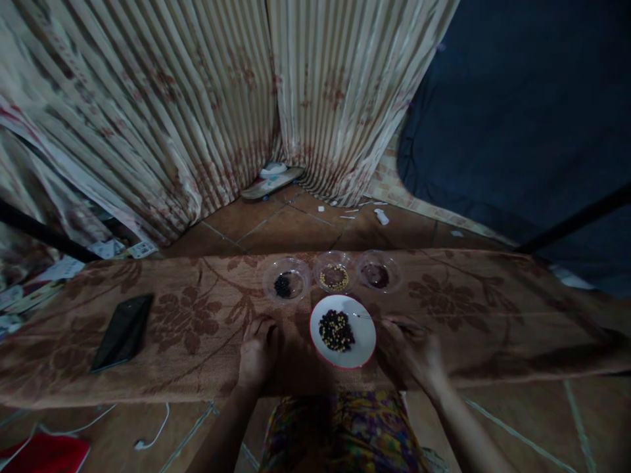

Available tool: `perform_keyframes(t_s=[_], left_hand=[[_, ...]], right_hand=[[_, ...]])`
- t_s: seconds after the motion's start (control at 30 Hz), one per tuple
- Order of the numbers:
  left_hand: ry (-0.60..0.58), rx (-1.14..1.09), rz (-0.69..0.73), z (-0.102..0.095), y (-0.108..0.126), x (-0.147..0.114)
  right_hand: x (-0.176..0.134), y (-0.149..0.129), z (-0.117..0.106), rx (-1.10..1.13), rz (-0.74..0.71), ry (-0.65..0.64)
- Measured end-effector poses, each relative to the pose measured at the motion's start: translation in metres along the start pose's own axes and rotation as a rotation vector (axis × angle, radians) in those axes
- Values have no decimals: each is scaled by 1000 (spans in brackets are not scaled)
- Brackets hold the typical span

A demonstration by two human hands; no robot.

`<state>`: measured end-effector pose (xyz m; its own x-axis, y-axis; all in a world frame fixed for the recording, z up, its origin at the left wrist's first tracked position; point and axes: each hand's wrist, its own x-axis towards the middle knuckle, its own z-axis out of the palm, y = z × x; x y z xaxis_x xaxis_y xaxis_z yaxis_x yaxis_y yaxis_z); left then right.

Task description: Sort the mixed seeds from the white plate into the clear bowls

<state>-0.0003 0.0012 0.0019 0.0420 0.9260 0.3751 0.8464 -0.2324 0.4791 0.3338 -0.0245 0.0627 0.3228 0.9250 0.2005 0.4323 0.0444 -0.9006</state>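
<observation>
A white plate with a red rim (365,345) holds a mixed pile of black, yellow and dark red beans (336,331). Just right of it, my right hand (411,348) is closed around thin metal tweezers (363,316), their tips over the plate's bare part. My left hand (259,348) rests left of the plate on the cloth, fingers curled, nothing visible in them. Behind the plate stand three clear plastic bowls: the left bowl (299,268) contains black beans, the middle bowl (334,255) yellow beans, the right bowl (392,268) dark red beans.
A brown flowered cloth (197,368) covers the long narrow table. On its left side lies a dark phone (123,332). Beyond the table are a skateboard (271,184), white scraps (381,216) on the tiled floor, and striped curtains (207,98).
</observation>
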Motion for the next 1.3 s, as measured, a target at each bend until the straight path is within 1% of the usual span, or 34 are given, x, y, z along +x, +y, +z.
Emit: perform_keyframes(t_s=[0.1,0.2,0.27,0.33,0.43,0.53,0.6,0.73,0.83,0.97,1.3], left_hand=[[33,0,11,1,-1,0],[35,1,32,1,-4,0],[46,6,38,1,-5,0],[47,7,47,1,-6,0],[41,10,42,1,-5,0],[28,33,25,-1,-2,0],[14,36,16,-1,0,0],[-8,28,6,-1,1,1],[-10,20,-3,-1,1,0],[-18,16,-14,-2,3,0],[3,17,1,-3,5,1]], right_hand=[[29,-4,-10,0,-51,141],[60,-9,-20,30,-92,284],[72,-10,-23,44,-97,322],[74,-11,-23,50,-101,327],[60,-11,-17,63,-92,286],[36,-8,-8,82,-6,229],[20,-5,-4,93,71,141],[-3,1,-3,66,177,-115],[-10,3,-5,35,200,-201],[-11,2,-6,8,206,-255],[-11,4,4,6,111,-268]])
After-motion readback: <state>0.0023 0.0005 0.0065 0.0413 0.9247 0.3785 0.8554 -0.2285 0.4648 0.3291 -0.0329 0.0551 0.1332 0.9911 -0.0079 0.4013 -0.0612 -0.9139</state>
